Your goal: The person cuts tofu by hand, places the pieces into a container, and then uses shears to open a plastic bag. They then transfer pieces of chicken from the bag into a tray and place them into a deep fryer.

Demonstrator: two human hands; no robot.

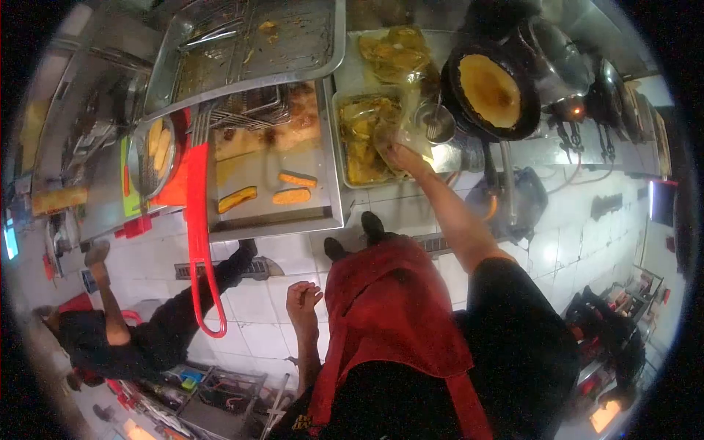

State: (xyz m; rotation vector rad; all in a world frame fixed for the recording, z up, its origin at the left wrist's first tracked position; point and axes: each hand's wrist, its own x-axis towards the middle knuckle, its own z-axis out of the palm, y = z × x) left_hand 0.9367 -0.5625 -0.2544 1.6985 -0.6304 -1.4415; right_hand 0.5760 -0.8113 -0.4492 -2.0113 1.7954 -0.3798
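My right hand (400, 155) reaches out over the metal counter and grips a clear plastic bag (402, 125) with yellow fried food showing through it. The bag hangs over a steel tray (339, 158) filled with yellow fried pieces. My left hand (303, 296) hangs beside my red apron (389, 308), fingers curled in, holding nothing. A black frying pan (490, 89) with a round yellow pancake sits just right of the bag, with a small metal ladle (437, 122) between them.
A flat tray (323, 216) holds three fried pieces. A long red-handled tool (198, 227) hangs over the counter edge. A wire strainer (152, 150) and a large tray with a rack (249, 44) lie beyond. Another person in black (117, 334) stands at left on the tiled floor.
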